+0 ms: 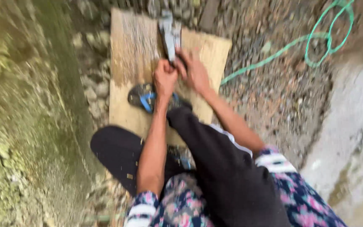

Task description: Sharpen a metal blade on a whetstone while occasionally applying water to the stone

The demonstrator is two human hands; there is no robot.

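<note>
Both my hands meet over a flat wooden board [131, 50] lying on the ground. My left hand [164, 78] is a closed fist around the lower end of a long grey metal blade-like tool [169, 33]. My right hand [195, 72] grips the same tool just beside it. The tool points away from me along the board; motion blur hides its exact shape. My foot in a dark sandal with blue straps [148, 97] rests on the board under my left wrist. My knees in black trousers [215, 159] are bent in front of me.
A green rope [316, 42] loops over gravel at the upper right. A mossy stone wall [26, 117] rises on the left, and a pale concrete edge [349, 126] runs down the right. Loose stones [95, 88] lie beside the board.
</note>
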